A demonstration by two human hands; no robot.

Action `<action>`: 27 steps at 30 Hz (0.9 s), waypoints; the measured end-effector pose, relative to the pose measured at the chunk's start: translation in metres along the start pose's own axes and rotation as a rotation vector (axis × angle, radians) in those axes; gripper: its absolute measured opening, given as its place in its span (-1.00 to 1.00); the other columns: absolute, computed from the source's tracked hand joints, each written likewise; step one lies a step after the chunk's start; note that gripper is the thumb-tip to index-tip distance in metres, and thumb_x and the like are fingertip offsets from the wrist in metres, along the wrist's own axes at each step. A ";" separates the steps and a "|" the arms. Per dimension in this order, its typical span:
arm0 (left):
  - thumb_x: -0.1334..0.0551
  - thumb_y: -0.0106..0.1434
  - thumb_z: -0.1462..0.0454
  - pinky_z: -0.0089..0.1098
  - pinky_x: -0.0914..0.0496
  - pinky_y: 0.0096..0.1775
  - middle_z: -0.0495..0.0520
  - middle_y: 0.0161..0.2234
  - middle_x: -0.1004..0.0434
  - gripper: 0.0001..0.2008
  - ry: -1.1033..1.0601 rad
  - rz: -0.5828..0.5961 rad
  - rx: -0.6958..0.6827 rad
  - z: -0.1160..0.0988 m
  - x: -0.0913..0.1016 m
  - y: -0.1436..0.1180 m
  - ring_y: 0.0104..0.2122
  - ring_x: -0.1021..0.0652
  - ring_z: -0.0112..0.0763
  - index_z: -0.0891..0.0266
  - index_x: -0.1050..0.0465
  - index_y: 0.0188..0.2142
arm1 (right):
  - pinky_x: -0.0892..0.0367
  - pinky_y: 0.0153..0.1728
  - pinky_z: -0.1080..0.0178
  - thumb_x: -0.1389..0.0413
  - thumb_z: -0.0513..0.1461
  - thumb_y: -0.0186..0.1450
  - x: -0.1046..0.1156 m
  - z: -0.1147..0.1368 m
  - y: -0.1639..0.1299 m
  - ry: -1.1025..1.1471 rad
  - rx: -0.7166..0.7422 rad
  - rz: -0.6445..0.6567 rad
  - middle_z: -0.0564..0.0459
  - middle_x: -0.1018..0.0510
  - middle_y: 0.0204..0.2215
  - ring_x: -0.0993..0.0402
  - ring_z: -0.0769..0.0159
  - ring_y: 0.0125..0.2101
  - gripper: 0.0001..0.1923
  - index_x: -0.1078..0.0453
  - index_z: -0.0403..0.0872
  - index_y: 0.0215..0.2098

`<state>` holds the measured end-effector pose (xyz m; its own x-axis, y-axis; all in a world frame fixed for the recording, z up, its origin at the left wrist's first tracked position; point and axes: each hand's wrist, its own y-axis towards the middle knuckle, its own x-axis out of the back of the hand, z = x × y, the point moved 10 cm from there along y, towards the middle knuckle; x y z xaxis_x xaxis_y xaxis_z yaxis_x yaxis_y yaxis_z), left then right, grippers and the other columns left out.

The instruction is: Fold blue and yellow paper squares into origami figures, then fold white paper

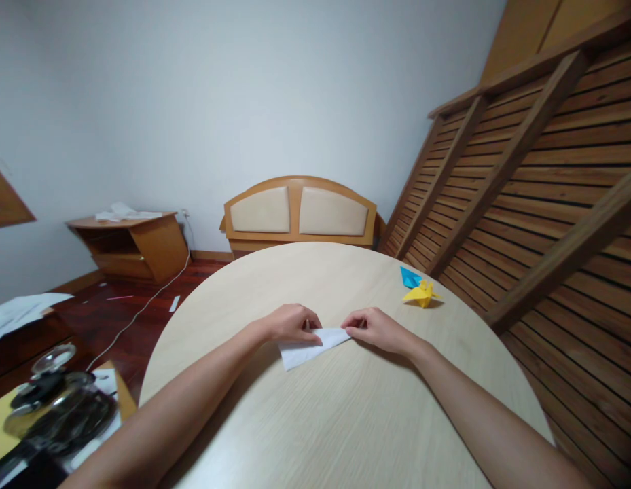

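Paper (310,346), white and folded into a flat pointed shape, lies on the table (346,421) near its middle, under both hands. Its long point runs toward 3 o'clock and its broad end sits toward 8 o'clock, flat against the tabletop.

The left hand (291,322) rests on the paper's upper edge at about 10 o'clock from the paper's middle, fingers curled down with the tips pressing the fold. The right hand (377,329) lies at 3 o'clock from the paper, fingers bent and the tips pinching the pointed end. The two hands are near each other but apart, with a strip of paper showing between them. Both forearms come in from the near edge of the table and rest on it.

At 2 o'clock from the paper, well apart and close to the table's far right edge, stands a yellow figure (421,294) of folded paper. A blue figure (409,276) lies just behind it, at its 11 o'clock, touching or nearly touching; I cannot tell which.

The table is round and pale wood-grained. Beyond it at 12 o'clock stands a headboard (299,212) with two padded panels against the wall. At 10 o'clock is a low cabinet (134,248) with papers on top. At 3 o'clock a slatted frame (539,204) leans. At 8 o'clock, off the table, dark clutter (55,407) lies blurred.
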<state>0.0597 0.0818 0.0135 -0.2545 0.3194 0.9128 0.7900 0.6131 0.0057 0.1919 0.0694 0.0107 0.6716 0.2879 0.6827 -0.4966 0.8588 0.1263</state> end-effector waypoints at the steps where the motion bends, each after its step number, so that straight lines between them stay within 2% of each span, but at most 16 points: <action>1: -0.31 0.20 0.00 -0.48 -0.24 -0.37 0.02 -0.29 -0.58 -0.64 0.053 -0.019 -0.027 -0.005 0.002 0.000 -0.37 -0.50 -0.43 0.17 -0.57 -0.13 | -0.32 -0.35 0.29 -0.13 -0.18 0.26 0.001 0.000 0.000 -0.024 0.000 -0.005 -0.01 -0.64 -0.36 -0.50 0.26 -0.37 -0.77 -0.60 -0.11 -0.25; 4: -0.28 0.23 0.01 -0.46 -0.29 -0.31 0.05 -0.19 -0.56 -0.65 0.182 -0.066 -0.117 -0.019 0.004 -0.001 -0.27 -0.53 -0.37 0.17 -0.54 -0.12 | -0.32 -0.33 0.29 -0.12 -0.20 0.26 0.004 0.000 -0.001 -0.083 0.003 -0.026 0.00 -0.65 -0.36 -0.51 0.26 -0.36 -0.77 -0.60 -0.10 -0.25; 9: -0.25 0.25 0.00 -0.41 -0.35 -0.23 0.06 -0.18 -0.54 -0.65 0.307 -0.094 -0.140 -0.026 0.001 -0.001 -0.19 -0.54 -0.31 0.18 -0.52 -0.12 | -0.30 -0.34 0.30 -0.13 -0.21 0.25 0.005 0.000 -0.001 -0.132 0.006 -0.040 0.00 -0.65 -0.37 -0.51 0.26 -0.37 -0.79 -0.60 -0.09 -0.29; 18: -0.26 0.20 -0.06 -0.34 -0.38 -0.18 0.09 -0.18 -0.53 -0.56 0.348 -0.121 -0.174 -0.039 -0.001 -0.001 -0.19 -0.54 -0.25 0.19 -0.49 -0.09 | -0.29 -0.35 0.30 -0.14 -0.22 0.24 0.006 0.000 -0.001 -0.140 0.020 -0.045 0.02 -0.64 -0.38 -0.50 0.28 -0.39 -0.82 -0.60 -0.08 -0.31; 27: -0.27 0.23 0.08 -0.33 -0.38 -0.15 0.08 -0.19 -0.53 -0.69 0.366 -0.133 -0.178 -0.040 0.000 -0.001 -0.19 -0.53 -0.25 0.16 -0.47 -0.09 | -0.28 -0.40 0.31 -0.15 -0.23 0.23 0.006 0.002 -0.002 -0.171 0.036 -0.051 0.03 -0.61 -0.41 -0.46 0.31 -0.44 -0.84 -0.58 -0.08 -0.31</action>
<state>0.0816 0.0524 0.0294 -0.1709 -0.0513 0.9839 0.8557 0.4873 0.1741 0.1960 0.0691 0.0163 0.5946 0.1652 0.7868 -0.4852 0.8541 0.1874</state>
